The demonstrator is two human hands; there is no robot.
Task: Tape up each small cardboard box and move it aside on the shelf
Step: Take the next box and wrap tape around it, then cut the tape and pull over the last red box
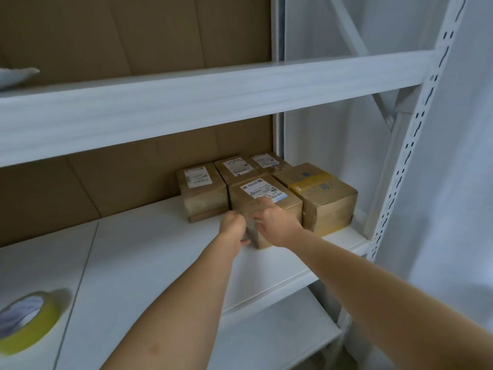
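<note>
Both hands clasp the front box (262,206) at the shelf's (165,252) right end, left hand (234,231) on its near corner, right hand (277,225) over the top, likely tucking it among the stored boxes, away from the tape (29,320).

White shelf (165,263) carries five boxes (204,193) and a tape roll (28,320)

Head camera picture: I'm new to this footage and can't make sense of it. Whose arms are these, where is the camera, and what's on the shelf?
There is no machine. A person wears a camera on the head, looking down their own arms. On the white shelf stand five small cardboard boxes in a cluster. The left hand and right hand both touch the front box, the one with a printed label; the grip itself is blurred. A roll of yellow tape lies unheld at the lower left.
</note>
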